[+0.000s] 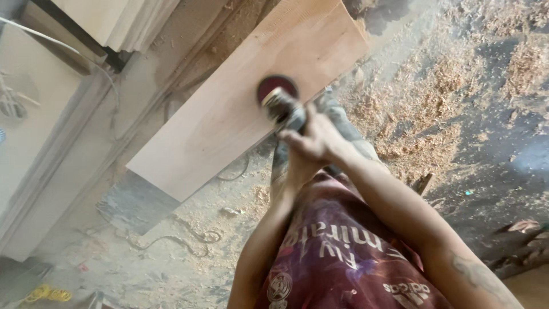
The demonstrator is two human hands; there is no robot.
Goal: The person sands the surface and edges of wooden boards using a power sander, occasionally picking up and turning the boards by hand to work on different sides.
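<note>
- The right hand (317, 137) is closing fully around the body of a handheld disc sander (284, 109), with the fingers wrapping the housing; this grip appears to keep the tool steady against the work.
- The left hand is lying under or behind the right hand and is mostly hidden; whether it is gripping the tool cannot be told from this view. Only its forearm (269, 229) is showing, rising toward the tool.
- Both arms are extending forward and converging on the sander, the right forearm (400, 212) coming in from the right at a slant. This two-arm reach is likely bearing the tool down onto the surface.
- The sander's dark red disc (277, 87) is sitting just beyond the fingers, touching the face of a pale wooden board (229, 114) near its right edge.
- The board is lying tilted, running from lower left of the hands to upper right, apparently propped to present its face.
- A thin cable (189, 240) is trailing on the floor below and left of the hands.
- Wood shavings (434, 114) are covering the floor to the right of the hands.
- Stacked light panels (120, 23) are standing far up and left.
</note>
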